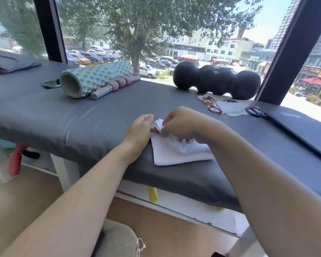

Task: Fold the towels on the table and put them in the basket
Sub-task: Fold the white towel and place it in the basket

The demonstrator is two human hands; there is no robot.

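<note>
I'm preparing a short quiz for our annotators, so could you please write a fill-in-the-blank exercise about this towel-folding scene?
1. Both hands are working on a towel whose colour is ____.
2. The right hand pinches the towel's bunched ____ edge.
3. The ridged foam roller lies to the ____ of the black peanut-shaped roller.
4. The left hand rests at the towel's ____ side.

Missing words: white; far; left; left
</note>
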